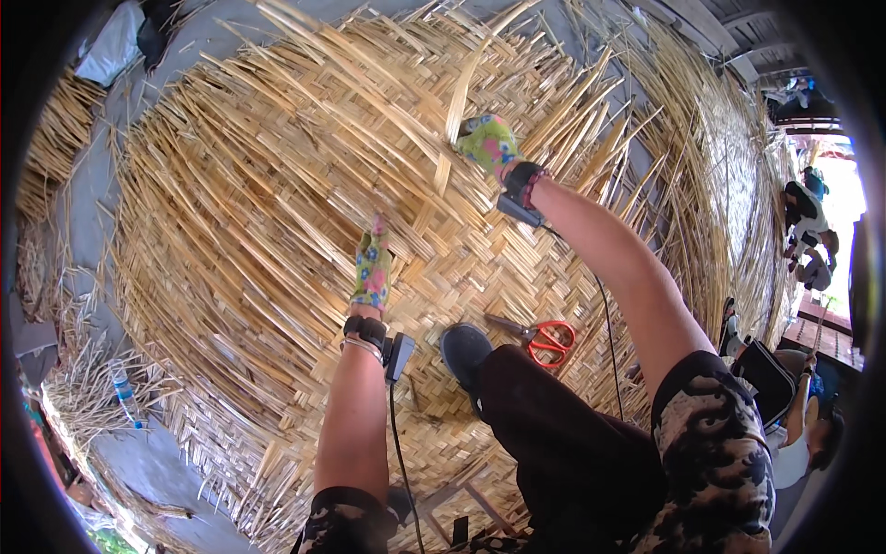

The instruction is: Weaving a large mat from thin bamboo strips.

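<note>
A large woven mat (517,258) of pale, flat bamboo-like strips spreads beneath me, with many loose strip ends along its far and left parts. My right hand (489,144), in a flowered glove, is closed on a wide pale strip (468,81) that sticks up and away over the weave. Closer to me, my left hand (373,270), in a matching glove, rests on the mat beside the long unwoven strips (249,231). Its fingers point away from me, stretched out; their undersides are hidden. Orange-handled scissors (544,342) lie on the mat next to my shoe.
My dark shoe (466,355) stands on the mat. Cables run from devices on both wrists. Bundled strips (55,138) lie far left, and more strips (711,166) line the right. A plastic bottle (125,392) is at the left. Other people (810,222) sit at the right.
</note>
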Demonstrator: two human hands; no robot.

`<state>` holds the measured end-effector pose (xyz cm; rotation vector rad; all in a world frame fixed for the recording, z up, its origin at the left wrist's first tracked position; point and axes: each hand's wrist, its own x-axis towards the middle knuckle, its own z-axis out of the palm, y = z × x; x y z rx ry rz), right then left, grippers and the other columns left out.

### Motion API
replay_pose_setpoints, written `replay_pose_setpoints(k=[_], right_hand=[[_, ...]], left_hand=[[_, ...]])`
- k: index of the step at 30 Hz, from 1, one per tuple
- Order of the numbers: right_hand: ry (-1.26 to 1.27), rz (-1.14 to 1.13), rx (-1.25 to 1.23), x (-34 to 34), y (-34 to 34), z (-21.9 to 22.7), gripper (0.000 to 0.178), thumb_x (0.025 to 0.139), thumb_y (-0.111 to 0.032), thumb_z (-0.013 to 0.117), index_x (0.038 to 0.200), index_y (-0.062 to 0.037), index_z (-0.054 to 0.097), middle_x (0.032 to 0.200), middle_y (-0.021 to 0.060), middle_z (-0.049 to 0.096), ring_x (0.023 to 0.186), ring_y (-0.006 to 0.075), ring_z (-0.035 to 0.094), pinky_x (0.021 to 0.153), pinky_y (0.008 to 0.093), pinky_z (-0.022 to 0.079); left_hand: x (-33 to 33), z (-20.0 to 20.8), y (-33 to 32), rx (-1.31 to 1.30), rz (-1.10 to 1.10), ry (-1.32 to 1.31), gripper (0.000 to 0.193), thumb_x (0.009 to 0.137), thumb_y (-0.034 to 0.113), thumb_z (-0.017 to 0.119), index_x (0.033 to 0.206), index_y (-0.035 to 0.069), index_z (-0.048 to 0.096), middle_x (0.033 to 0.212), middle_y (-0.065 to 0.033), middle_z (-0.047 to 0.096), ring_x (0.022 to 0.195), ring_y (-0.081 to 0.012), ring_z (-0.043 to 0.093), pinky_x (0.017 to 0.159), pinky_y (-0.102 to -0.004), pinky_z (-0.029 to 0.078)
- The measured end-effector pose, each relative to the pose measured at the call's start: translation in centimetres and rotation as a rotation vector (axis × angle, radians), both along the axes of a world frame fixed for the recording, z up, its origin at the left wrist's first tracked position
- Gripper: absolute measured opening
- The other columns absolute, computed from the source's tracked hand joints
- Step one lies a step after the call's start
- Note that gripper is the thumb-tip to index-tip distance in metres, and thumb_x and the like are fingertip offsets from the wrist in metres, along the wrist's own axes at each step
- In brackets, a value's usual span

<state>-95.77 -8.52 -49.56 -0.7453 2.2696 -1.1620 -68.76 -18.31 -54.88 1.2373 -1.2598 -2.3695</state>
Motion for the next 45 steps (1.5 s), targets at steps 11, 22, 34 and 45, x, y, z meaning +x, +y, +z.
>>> replay_pose_setpoints(k=[11, 22, 34, 45], right_hand=[[-0.845, -0.959, -0.414, 0.2, 1.5, -1.6, 0.021, 0.089, -0.027, 0.050, 0.082, -0.0091, 0.057, 0.072, 0.0127, 0.063, 0.053, 0.0261, 0.060, 0.039, 0.0338, 0.042], [-0.542, -0.691, -0.636, 1.9, 2.8, -1.8, 0.015, 0.087, -0.020, 0.055, 0.083, -0.0061, 0.057, 0.072, 0.0044, 0.060, 0.066, 0.0224, 0.063, 0.049, 0.0323, 0.047], [0.866, 0.769, 0.313, -5.4, 1.4, 2.1, 0.043, 0.082, -0.013, 0.052, 0.126, -0.0103, 0.051, 0.129, 0.0102, 0.050, 0.123, 0.0256, 0.042, 0.104, 0.0320, 0.034], [0.211, 0.644, 0.639, -5.0, -3.0, 5.2, 0.028, 0.086, -0.015, 0.052, 0.113, -0.0082, 0.055, 0.110, 0.0091, 0.058, 0.095, 0.0233, 0.055, 0.085, 0.0316, 0.044]], left_hand=[[5.3, -7.5, 1.3, 0.140, 0.064, 0.007, 0.048, 0.091, 0.035, 0.049, 0.128, 0.004, 0.044, 0.125, -0.0086, 0.050, 0.109, -0.0186, 0.051, 0.092, -0.0266, 0.040], [7.7, -7.5, 2.0, 0.293, 0.129, 0.027, 0.043, 0.091, 0.017, 0.048, 0.129, 0.001, 0.037, 0.130, -0.0148, 0.045, 0.116, -0.0206, 0.047, 0.098, -0.0275, 0.038], [1.3, -0.8, -0.6, -0.074, -0.278, -0.019, 0.044, 0.079, 0.012, 0.064, 0.115, -0.005, 0.045, 0.109, -0.0223, 0.059, 0.104, -0.0281, 0.056, 0.091, -0.0313, 0.044], [-1.3, 5.3, -1.4, -0.831, -0.546, -0.439, 0.033, 0.059, 0.015, 0.077, 0.077, -0.004, 0.057, 0.074, -0.0193, 0.061, 0.070, -0.0342, 0.060, 0.064, -0.0367, 0.047]])
